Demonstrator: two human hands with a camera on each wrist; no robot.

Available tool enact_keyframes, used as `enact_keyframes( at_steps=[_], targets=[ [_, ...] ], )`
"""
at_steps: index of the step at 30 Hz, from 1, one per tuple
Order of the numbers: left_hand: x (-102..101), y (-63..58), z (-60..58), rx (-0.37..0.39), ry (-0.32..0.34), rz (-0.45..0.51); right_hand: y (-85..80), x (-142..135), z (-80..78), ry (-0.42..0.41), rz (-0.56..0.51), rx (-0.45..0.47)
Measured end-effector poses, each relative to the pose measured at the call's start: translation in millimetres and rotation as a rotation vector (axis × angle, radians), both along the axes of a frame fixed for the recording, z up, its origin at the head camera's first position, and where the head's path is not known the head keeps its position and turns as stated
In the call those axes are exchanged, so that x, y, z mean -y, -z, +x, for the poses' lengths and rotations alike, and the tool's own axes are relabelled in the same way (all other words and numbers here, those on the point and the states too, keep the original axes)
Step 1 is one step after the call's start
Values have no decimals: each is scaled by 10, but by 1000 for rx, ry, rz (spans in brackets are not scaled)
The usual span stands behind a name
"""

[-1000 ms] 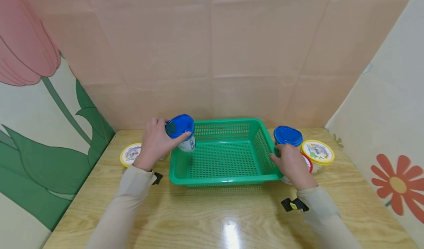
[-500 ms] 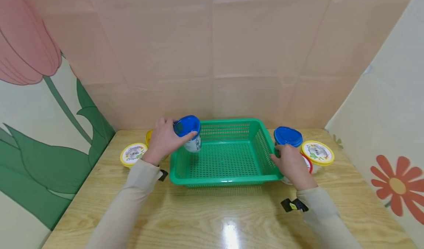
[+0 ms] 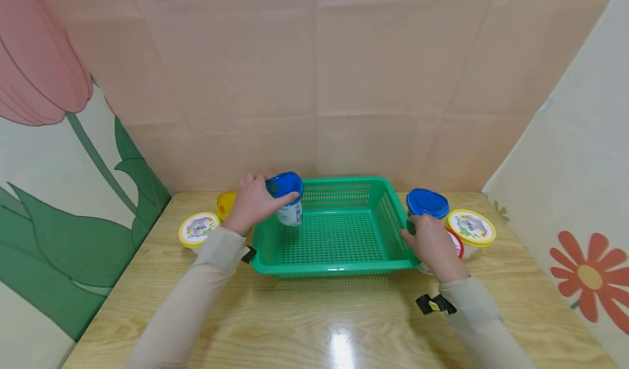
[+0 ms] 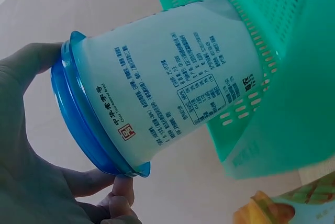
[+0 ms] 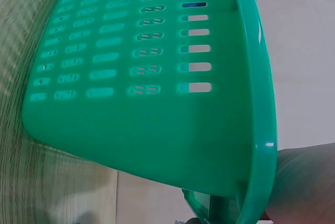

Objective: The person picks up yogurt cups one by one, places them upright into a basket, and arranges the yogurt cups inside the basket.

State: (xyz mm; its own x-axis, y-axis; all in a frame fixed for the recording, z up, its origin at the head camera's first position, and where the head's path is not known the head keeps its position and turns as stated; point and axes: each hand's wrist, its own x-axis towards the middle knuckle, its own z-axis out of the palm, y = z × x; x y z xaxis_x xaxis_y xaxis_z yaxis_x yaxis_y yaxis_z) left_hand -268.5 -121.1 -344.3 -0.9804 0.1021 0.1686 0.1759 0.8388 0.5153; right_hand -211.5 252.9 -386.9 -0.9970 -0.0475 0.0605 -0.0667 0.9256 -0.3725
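Observation:
My left hand holds a white tub by its blue lid, thumb on one side and fingers on the other. The tub is over the left end of a green plastic basket. In the left wrist view, blue print covers the side of the tub, and its bottom end points toward the basket wall. At the basket's right rim, my right hand grips the edge. The right wrist view shows the outside of the basket, with part of that hand beside the rim; most fingers are hidden.
Left of the basket stand a tub with a printed yellow-edged lid and a yellow-lidded one. On the right are blue-lidded, yellow-lidded and partly hidden red-lidded tubs. A papered wall rises behind the wooden table.
My left hand has carried the blue-lidded tub rightward, further over the basket's left end, uncovering the yellow-lidded tub behind it. The right hand and the basket have barely moved.

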Motion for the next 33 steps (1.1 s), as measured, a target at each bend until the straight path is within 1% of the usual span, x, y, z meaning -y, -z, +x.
enact_keyframes(
  at_steps=[7,11,16,24,33],
  targets=[
    [-87,45,-76,30,3,-2,6,0,-5,3,4,1],
    [-116,56,-111,44,16,-15,-2,7,-3,6,1,9],
    [-128,72,-163,56,38,-60,-13,11,4,4,2,4],
    [-132,109,-271,91,50,-81,-10,5,-4,9,6,-2],
    [-165,118,-309,153,41,-100,12,5,-11,16,5,8]
  ],
)
